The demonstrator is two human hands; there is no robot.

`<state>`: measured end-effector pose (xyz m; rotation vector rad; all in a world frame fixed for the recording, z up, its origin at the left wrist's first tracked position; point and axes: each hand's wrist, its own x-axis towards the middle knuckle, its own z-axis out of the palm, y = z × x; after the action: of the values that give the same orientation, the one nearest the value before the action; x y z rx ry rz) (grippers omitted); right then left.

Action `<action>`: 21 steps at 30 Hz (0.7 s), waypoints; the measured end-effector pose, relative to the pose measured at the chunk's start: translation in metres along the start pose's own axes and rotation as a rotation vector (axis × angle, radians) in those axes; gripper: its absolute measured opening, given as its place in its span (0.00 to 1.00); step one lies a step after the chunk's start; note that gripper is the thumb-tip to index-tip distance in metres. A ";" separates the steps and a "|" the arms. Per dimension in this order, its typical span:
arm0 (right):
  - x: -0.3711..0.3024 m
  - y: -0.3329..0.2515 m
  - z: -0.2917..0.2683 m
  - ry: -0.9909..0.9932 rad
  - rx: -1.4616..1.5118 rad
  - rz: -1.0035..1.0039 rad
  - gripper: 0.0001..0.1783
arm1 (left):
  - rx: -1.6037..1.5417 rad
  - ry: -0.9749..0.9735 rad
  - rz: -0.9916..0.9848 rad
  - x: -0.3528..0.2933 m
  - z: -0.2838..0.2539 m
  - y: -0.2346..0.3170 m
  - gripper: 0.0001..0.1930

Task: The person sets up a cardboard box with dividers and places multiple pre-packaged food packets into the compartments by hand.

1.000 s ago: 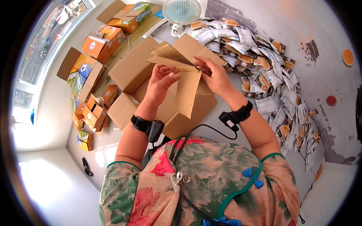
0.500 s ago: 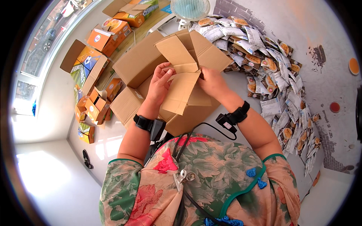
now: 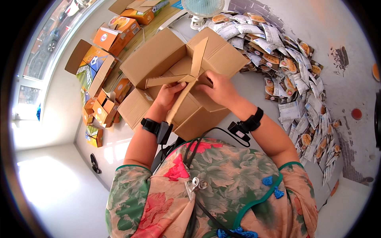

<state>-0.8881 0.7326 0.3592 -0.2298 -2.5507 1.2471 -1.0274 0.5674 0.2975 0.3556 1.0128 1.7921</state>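
A large open cardboard box (image 3: 152,55) stands in front of me with its flaps folded outward. Above its opening is a cardboard divider (image 3: 198,58), its narrow panels crossing and seen nearly edge-on. My left hand (image 3: 168,97) pinches the divider near the crossing, thumb on top. On the other side, my right hand (image 3: 219,90) has its fingers curled against the same divider, the fingertips partly hidden behind it. The inside of the box shows bare cardboard around the panels.
A long heap of white and brown packets (image 3: 293,83) curves along the right side. Orange printed cartons (image 3: 119,33) stand at the left, several with open flaps. A fan (image 3: 203,8) is beyond the box. A dark cable (image 3: 222,133) loops near my right wrist.
The divider has turned from showing its broad faces to nearly edge-on, with its panels now spread in a cross. Both hands keep hold of it; my right hand has moved slightly left.
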 end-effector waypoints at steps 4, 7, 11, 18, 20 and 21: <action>-0.006 -0.002 -0.008 0.024 -0.077 -0.200 0.15 | -0.109 -0.025 -0.009 0.000 -0.023 -0.005 0.15; -0.011 0.000 -0.015 0.011 -0.144 -0.306 0.15 | -0.126 -0.077 -0.005 -0.001 -0.022 -0.002 0.14; -0.012 0.003 -0.014 -0.024 -0.208 -0.344 0.17 | -0.148 -0.116 -0.009 0.003 -0.025 -0.005 0.12; -0.009 -0.006 -0.008 0.002 -0.256 -0.328 0.17 | -0.163 -0.139 -0.021 0.006 -0.029 -0.009 0.13; -0.007 0.001 -0.001 0.026 -0.240 -0.274 0.16 | -0.179 -0.096 -0.058 0.005 -0.025 -0.006 0.15; -0.004 0.005 0.005 0.033 -0.227 -0.283 0.16 | -0.182 -0.092 -0.079 0.003 -0.028 -0.006 0.15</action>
<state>-0.8858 0.7308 0.3517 0.0621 -2.5829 0.8451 -1.0431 0.5579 0.2758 0.2786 0.7818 1.7645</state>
